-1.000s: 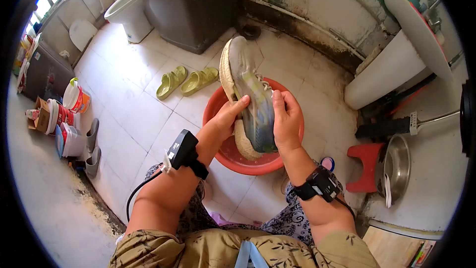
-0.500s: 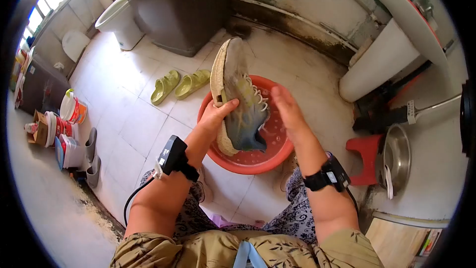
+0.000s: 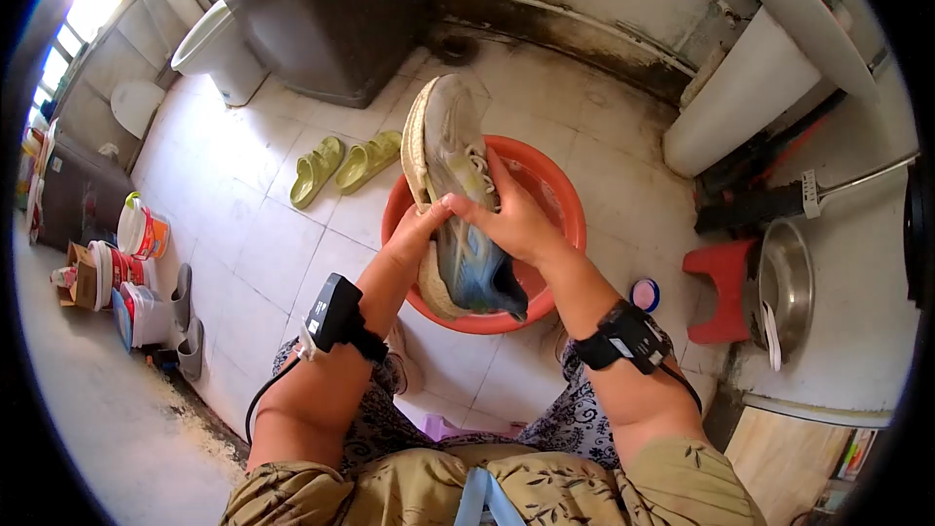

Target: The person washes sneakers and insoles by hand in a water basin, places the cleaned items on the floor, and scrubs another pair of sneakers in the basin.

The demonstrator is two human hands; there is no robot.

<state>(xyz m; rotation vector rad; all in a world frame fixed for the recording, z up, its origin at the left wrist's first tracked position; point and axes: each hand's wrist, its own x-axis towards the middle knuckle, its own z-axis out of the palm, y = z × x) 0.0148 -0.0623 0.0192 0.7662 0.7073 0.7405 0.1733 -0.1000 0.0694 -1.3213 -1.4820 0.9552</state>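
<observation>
A grey and blue sneaker [image 3: 458, 170] with a cream sole is held up over the red basin [image 3: 569, 200], its toe pointing away from me and its heel toward me. My left hand [image 3: 417, 234] grips it from the sole side, thumb on the upper. From the lace side my right hand [image 3: 516, 219] clasps the shoe too, and the two thumbs meet across its middle. The fingers of my left hand are hidden behind the sole. Below the sneaker, the basin stands on the tiles between my feet, its inside partly covered by the shoe and my hands.
Green slippers [image 3: 341, 168] lie beyond the basin to the left. On the right are a red stool [image 3: 719, 292], a metal bowl [image 3: 794, 278] and a small round blue-rimmed lid or tin [image 3: 644, 294]. Several buckets [image 3: 144, 226] and grey slippers [image 3: 185, 321] line the left wall.
My right hand has come in from the right, where it was apart from the shoe, and now clasps it. The sneaker has turned slightly. The small blue-rimmed thing has come into sight.
</observation>
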